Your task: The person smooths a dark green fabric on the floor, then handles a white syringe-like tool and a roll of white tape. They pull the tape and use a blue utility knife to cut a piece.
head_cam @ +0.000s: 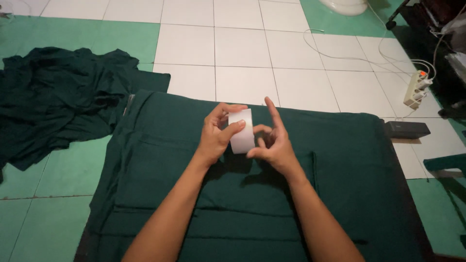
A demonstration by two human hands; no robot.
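On the far left of the tiled floor [242, 43], a crumpled heap of dark green cloth [58, 97] lies bunched on green and white tiles, one corner of it reaching toward the middle. Just to its right, a second dark green cloth [160, 184] is spread flat and fills most of the lower view; folded layers show as straight edges across it, and a short slit or seam runs upright near its right half.

Above the centre of this spread cloth, the person's two bare forearms come up from the bottom edge and meet. The left hand [217, 136] is clamped on a small white roll of paper labels [242, 131], thumb across the front face and fingers curled behind the top edge, holding it upright and clear of the cloth. The right hand [273, 143] sits just beside it, touching the roll's right edge with thumb and bent fingers near the lower corner, while its index finger points up and away from the roll. The two hands are close together, with the roll between them.

Further right, a flat black box [407, 129] rests on the tiles just off the cloth's far corner. Beyond it a white power strip [416, 89] lies with white cables [340, 53] trailing across the floor.
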